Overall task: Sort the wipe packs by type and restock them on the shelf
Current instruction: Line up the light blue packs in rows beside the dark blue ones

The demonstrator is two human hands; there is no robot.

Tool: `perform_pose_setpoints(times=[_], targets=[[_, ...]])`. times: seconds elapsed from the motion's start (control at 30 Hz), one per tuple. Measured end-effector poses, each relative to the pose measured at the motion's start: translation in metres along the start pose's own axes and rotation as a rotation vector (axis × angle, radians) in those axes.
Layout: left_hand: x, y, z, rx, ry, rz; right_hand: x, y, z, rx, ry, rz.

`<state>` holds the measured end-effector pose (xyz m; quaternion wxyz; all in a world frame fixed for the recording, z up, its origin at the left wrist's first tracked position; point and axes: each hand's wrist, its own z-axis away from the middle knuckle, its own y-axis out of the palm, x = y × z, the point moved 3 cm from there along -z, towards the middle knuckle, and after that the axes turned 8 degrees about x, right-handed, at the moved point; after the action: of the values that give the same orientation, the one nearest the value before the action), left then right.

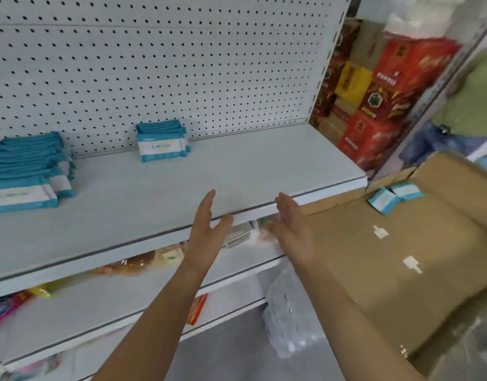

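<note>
A small row of teal-and-white wipe packs (162,141) stands upright near the back of the white shelf (236,171). A longer row of larger teal-and-white packs (28,171) fills the shelf's left end. Two small packs (393,196) lie in the far corner of a big open cardboard box (401,257) to the right. My left hand (208,224) and my right hand (291,224) hover at the shelf's front edge, palms facing each other, fingers straight, holding nothing.
A pegboard back panel (181,64) rises behind the shelf. Lower shelves hold bread and snack packets (143,262). A shrink-wrapped pack of water bottles (289,314) stands on the floor by the box. Red and yellow cartons (379,92) are stacked at the back right.
</note>
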<state>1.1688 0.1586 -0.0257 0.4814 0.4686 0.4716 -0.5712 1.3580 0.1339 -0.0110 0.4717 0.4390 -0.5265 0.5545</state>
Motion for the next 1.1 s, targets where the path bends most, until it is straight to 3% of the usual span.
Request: perform_pose_setpoints(times=[0.3,0.57,0.8,1.1], targets=[[-0.017,0.214,0.043,0.289,0.07,0.035,-0.037,-0.194,0.102,-0.213,0.037,0.0],[-0.007,0.422,0.083,0.357,0.002,-0.045,-0.092,-0.38,0.168,-0.248,0.071,-0.083],[0.011,0.491,0.068,0.31,-0.084,-0.089,-0.132,-0.455,0.146,-0.18,0.134,-0.09],[0.047,0.562,-0.031,0.221,-0.215,0.007,-0.18,-0.526,0.05,-0.069,0.253,0.002]])
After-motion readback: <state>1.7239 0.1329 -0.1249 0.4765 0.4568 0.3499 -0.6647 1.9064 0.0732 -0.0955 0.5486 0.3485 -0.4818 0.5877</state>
